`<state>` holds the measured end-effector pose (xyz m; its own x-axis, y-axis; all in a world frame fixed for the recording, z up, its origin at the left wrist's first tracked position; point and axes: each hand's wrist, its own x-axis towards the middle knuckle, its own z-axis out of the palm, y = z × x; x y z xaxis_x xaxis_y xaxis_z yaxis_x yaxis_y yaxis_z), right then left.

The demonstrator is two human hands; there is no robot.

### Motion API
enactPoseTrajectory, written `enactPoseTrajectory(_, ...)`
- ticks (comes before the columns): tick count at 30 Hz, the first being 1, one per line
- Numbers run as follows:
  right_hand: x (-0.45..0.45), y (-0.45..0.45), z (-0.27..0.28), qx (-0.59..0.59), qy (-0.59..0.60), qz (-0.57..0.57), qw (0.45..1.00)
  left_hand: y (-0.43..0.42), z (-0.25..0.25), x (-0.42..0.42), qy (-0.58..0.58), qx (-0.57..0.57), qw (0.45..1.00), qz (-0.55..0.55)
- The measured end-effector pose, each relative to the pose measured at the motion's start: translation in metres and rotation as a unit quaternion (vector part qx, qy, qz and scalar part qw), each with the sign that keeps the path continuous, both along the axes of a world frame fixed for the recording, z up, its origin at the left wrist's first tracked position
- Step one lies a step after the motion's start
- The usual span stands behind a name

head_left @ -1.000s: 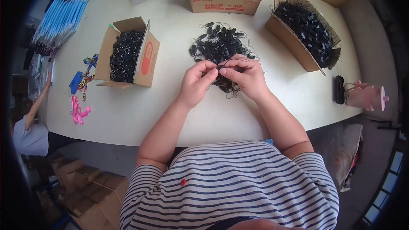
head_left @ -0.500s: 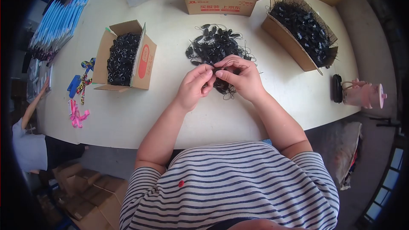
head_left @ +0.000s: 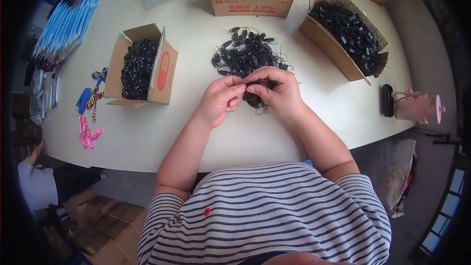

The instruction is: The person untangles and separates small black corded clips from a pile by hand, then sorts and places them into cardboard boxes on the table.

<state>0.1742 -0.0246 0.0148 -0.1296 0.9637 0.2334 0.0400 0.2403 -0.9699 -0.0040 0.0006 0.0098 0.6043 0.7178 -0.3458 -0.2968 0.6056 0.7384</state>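
Note:
My left hand [head_left: 221,102] and my right hand [head_left: 277,93] meet at the near edge of a heap of small black pieces with thin cord loops [head_left: 250,51]. Both are closed in a pinch, thumb against fingers, on one small black corded piece [head_left: 248,83] that bridges the fingertips. Most of it is hidden by the fingers. To the left, an open cardboard box [head_left: 167,76] is filled with small black ring-like parts [head_left: 141,68]. A longer open box [head_left: 324,44] at the right is heaped with black corded pieces [head_left: 348,29].
A larger carton [head_left: 255,2] stands at the back. Patterned and pink straps [head_left: 88,132] and a blue object [head_left: 83,100] lie at the left, before blue-white packets [head_left: 68,22]. A pink cup [head_left: 419,108] and black case [head_left: 388,100] sit right. Another person [head_left: 39,181] is at the lower left.
My hands stay pinched together over the heap, with the right fingers shifted slightly. The other person at the left has lowered the arm from the table edge.

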Motion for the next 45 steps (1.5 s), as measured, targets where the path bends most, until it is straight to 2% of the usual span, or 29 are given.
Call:
enactPoseTrajectory(4, -0.003, -0.002, 0.005, -0.010, -0.006, -0.023, 1.000, 0.000, 0.001, 0.000, -0.008, -0.016, 1.000, 0.004)
enactPoseTrajectory(13, -0.003, 0.001, 0.004, 0.085, -0.067, -0.028, 0.994, 0.000, 0.002, 0.000, 0.009, -0.030, 1.000, 0.005)
enactPoseTrajectory(37, 0.001, -0.001, 0.014, 0.147, -0.039, -0.003, 0.988, 0.000, 0.005, -0.005, -0.055, -0.015, 0.998, -0.036)
enactPoseTrajectory(40, 0.006, 0.000, 0.016, 0.131, -0.003, -0.043, 0.990, 0.004, 0.002, -0.009, -0.047, -0.011, 0.999, -0.023)
enactPoseTrajectory(41, 0.010, 0.002, 0.016, 0.103, 0.060, -0.066, 0.991, 0.006, 0.001, -0.011, -0.042, -0.008, 0.999, -0.016)
enactPoseTrajectory(43, 0.019, 0.007, 0.013, 0.044, 0.189, -0.108, 0.975, 0.010, 0.004, -0.013, -0.125, -0.034, 0.991, -0.009)
enactPoseTrajectory(44, 0.024, 0.007, 0.014, -0.049, 0.282, -0.087, 0.954, 0.012, 0.005, -0.015, -0.165, -0.047, 0.985, -0.007)
enactPoseTrajectory(45, 0.026, 0.009, 0.016, -0.083, 0.361, -0.051, 0.928, 0.013, 0.006, -0.016, -0.186, -0.044, 0.981, -0.024)
